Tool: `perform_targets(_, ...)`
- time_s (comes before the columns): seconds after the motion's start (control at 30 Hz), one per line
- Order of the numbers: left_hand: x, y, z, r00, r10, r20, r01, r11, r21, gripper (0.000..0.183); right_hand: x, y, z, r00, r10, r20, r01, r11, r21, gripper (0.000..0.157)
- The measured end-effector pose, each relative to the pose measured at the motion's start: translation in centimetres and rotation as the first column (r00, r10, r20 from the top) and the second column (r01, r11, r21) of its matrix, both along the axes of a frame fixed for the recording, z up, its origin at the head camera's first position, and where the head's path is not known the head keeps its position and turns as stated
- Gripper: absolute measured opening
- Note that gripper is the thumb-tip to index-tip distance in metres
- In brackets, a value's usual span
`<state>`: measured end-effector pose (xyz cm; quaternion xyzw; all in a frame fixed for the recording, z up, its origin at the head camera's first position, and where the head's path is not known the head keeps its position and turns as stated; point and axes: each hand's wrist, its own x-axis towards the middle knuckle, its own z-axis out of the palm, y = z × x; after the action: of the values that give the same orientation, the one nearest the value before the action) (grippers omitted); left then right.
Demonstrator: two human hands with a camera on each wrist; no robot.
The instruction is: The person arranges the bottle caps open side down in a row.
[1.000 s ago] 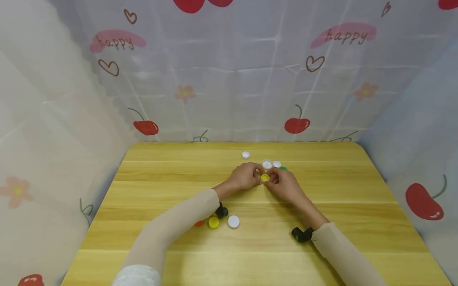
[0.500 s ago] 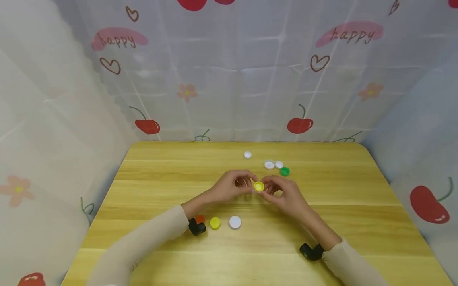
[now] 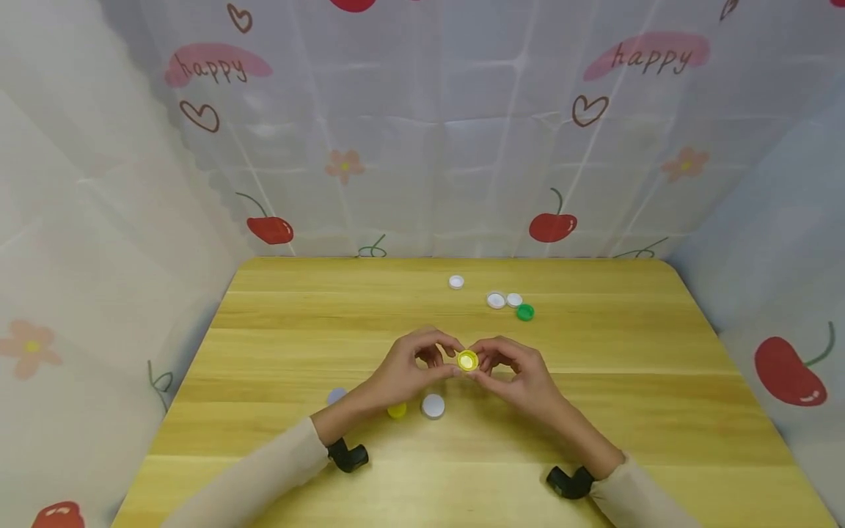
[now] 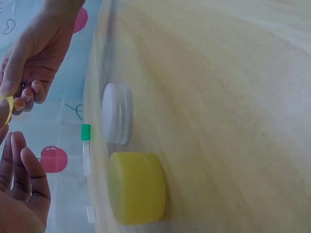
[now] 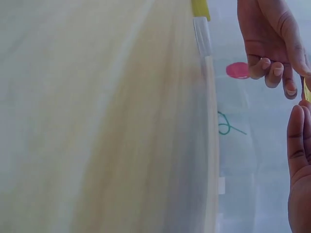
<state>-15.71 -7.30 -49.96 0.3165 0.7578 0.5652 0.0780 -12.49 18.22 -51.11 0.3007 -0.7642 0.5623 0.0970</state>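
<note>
Both hands meet over the middle of the wooden table, holding a small yellow bottle cap (image 3: pixel 467 361) between them in the head view. Its hollow side faces the head camera. My left hand (image 3: pixel 411 369) pinches the cap's left edge between thumb and fingertips. On the opposite edge, the thumb and fingers of my right hand (image 3: pixel 518 372) pinch it too. Each wrist view catches only a sliver of this cap at its side edge. Nearer my body, a white cap (image 3: pixel 433 406) and another yellow cap (image 3: pixel 397 410) lie on the table, the latter partly behind my left wrist.
A pale cap (image 3: pixel 337 396) shows just left of the left forearm. Farther back lie a lone white cap (image 3: pixel 456 282), two white caps side by side (image 3: pixel 496 300) and a green cap (image 3: pixel 525 312). A printed curtain (image 3: pixel 422 183) rises behind the table's far edge.
Both hands have drawn the yellow cap nearer my body and slightly left, tipping its hollow side more toward the head camera. The green cap, earlier half covered by the right hand, is now fully visible.
</note>
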Motion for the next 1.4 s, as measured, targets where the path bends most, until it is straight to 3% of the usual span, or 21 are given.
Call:
perform_targets(0.1, -0.1, -0.3, 0.3, 0.996, -0.022, 0.088, 0.022, 1.000, 0.002, 0.024, -0.2, 0.2, 0.0, 0.999, -0.005, -0.042, 0.006, 1.000, 0.017, 0.040)
perform_targets(0.23, -0.1, -0.2, 0.4, 0.974, -0.044, 0.223, 0.041, 0.999, 0.017, 0.015, -0.2, 0.5, 0.1, 0.995, -0.030, -0.100, 0.036, 0.997, 0.061, 0.041)
perform_targets(0.63, 0.5, 0.4, 0.3, 0.955, -0.019, 0.296, 0.015, 1.000, 0.016, 0.015, -0.1, 0.5, 0.4, 0.985, -0.010, -0.171, 0.036, 0.988, 0.151, 0.044)
perform_targets(0.9, 0.5, 0.4, 0.2, 0.970, 0.045, 0.240, -0.041, 0.999, -0.024, 0.012, 0.1, 0.3, 0.3, 0.993, -0.006, -0.117, 0.029, 0.980, 0.195, 0.044)
perform_targets(0.97, 0.5, 0.2, 0.4, 0.975, 0.081, 0.209, -0.073, 0.996, -0.045, 0.010, 0.1, 0.1, 0.3, 0.999, -0.017, -0.044, 0.025, 0.979, 0.203, 0.043)
perform_targets(1.03, 0.7, -0.1, 0.5, 0.982, 0.119, 0.149, -0.109, 0.992, -0.070, 0.008, 0.2, 0.0, 0.5, 0.994, -0.008, 0.107, -0.011, 0.984, 0.180, 0.033)
perform_targets(1.1, 0.8, -0.4, 0.7, 0.986, 0.155, 0.058, -0.149, 0.984, -0.093, 0.009, 0.1, -0.2, 0.6, 0.954, 0.049, 0.295, -0.083, 0.991, 0.105, 0.024)
perform_targets(1.13, 0.9, -0.6, 0.9, 0.986, 0.167, -0.001, -0.166, 0.981, -0.101, 0.011, 0.0, -0.3, 0.6, 0.914, 0.088, 0.397, -0.118, 0.992, 0.052, 0.025)
perform_targets(1.23, 1.2, -0.8, 1.1, 0.963, 0.173, -0.207, -0.200, 0.972, -0.120, 0.013, -0.2, -0.4, 0.7, 0.749, 0.224, 0.624, -0.190, 0.974, -0.122, 0.046)
perform_targets(1.3, 1.4, -0.8, 1.3, 0.930, 0.154, -0.335, -0.205, 0.971, -0.122, 0.014, -0.2, -0.4, 0.7, 0.669, 0.293, 0.683, -0.214, 0.956, -0.201, 0.050)
perform_targets(1.33, 1.5, -0.7, 1.3, 0.911, 0.141, -0.387, -0.201, 0.972, -0.120, 0.013, -0.2, -0.4, 0.7, 0.644, 0.318, 0.696, -0.219, 0.948, -0.230, 0.048)
perform_targets(1.4, 1.8, -0.6, 1.3, 0.874, 0.116, -0.471, -0.189, 0.976, -0.111, 0.012, -0.1, -0.4, 0.6, 0.618, 0.366, 0.696, -0.234, 0.931, -0.281, 0.040)
